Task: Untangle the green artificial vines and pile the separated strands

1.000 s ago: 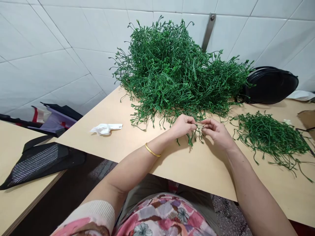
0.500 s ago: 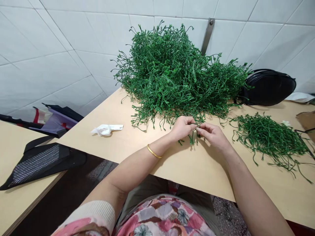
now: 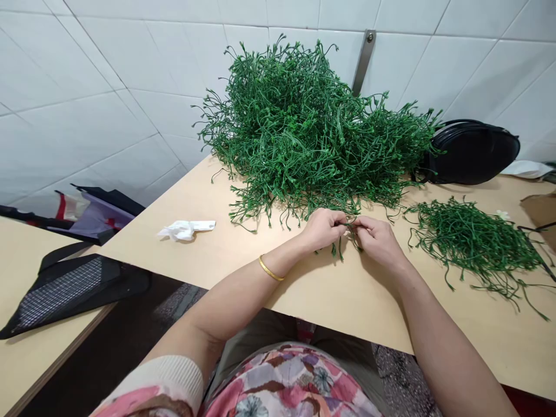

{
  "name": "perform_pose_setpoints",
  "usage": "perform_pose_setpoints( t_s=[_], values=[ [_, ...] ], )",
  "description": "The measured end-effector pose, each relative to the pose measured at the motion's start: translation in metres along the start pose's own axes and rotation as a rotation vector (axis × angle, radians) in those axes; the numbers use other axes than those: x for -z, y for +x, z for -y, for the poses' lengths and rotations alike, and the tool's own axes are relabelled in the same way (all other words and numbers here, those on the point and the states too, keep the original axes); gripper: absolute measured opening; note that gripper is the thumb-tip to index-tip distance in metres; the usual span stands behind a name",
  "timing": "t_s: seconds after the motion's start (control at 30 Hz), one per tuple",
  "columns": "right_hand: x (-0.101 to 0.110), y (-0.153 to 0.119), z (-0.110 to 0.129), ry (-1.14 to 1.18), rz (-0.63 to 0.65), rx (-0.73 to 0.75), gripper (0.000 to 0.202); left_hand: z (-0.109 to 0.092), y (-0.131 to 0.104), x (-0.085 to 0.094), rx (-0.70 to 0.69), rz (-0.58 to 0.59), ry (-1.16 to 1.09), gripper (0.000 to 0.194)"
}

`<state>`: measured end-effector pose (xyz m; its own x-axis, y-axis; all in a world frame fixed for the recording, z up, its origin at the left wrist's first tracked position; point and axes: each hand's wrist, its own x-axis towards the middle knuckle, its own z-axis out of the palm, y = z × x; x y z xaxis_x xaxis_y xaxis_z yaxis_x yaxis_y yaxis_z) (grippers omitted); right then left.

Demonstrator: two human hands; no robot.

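Observation:
Close together above the table, my left hand point(image 3: 324, 229) and my right hand point(image 3: 376, 237) pinch thin green artificial plant stems point(image 3: 341, 250) between thumbs and fingers. The lower ends of these stems dangle below the fingertips; the gripped part is mostly hidden. Just behind my hands rises a large tangled heap of the same green stems point(image 3: 304, 127). A smaller, flatter pile of stems point(image 3: 473, 243) lies to the right of my right hand. A gold bangle point(image 3: 271, 269) circles my left wrist.
The pale wooden table point(image 3: 243, 260) meets a white tiled wall. A crumpled white tissue point(image 3: 185, 230) lies at left, and a black bag point(image 3: 475, 152) stands at back right. Beyond a gap on the left, another table holds a black mesh-panelled bag point(image 3: 65, 289).
My fingertips have shifted slightly on the stems, and my right hand has drawn a little back. The dangling ends hang differently. Both piles stay as they were.

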<state>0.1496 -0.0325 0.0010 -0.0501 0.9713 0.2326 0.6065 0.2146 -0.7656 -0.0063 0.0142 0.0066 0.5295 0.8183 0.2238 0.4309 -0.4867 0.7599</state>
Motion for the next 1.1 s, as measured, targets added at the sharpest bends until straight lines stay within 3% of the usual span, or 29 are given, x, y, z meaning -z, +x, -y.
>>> perform_pose_setpoints(
  t_s=[0.07, 0.23, 0.37, 0.6, 0.73, 0.9, 1.1],
  values=[
    [0.001, -0.001, 0.002, -0.051, -0.012, 0.011, 0.019, 0.001, 0.000, 0.000, 0.004, -0.005, 0.007, 0.014],
    [0.002, -0.001, 0.005, 0.205, 0.096, -0.097, 0.017, 0.004, 0.001, 0.000, 0.033, -0.045, -0.013, 0.015],
    [0.000, -0.001, 0.005, 0.310, 0.062, -0.135, 0.018, 0.003, 0.001, -0.001, 0.024, -0.064, -0.007, 0.022],
    [-0.005, -0.002, 0.007, -0.155, -0.009, 0.082, 0.014, -0.004, -0.002, -0.001, -0.017, 0.023, 0.295, 0.023],
    [-0.006, -0.003, 0.011, -0.103, -0.013, 0.037, 0.017, -0.006, -0.002, -0.001, -0.022, 0.014, 0.342, 0.023],
    [-0.004, -0.003, 0.015, -0.011, 0.036, -0.037, 0.016, -0.002, 0.000, 0.000, -0.001, 0.023, 0.162, 0.019],
    [0.000, -0.001, 0.010, -0.145, -0.042, -0.007, 0.026, 0.004, 0.003, -0.001, 0.111, 0.116, -0.355, 0.021]
  ],
)
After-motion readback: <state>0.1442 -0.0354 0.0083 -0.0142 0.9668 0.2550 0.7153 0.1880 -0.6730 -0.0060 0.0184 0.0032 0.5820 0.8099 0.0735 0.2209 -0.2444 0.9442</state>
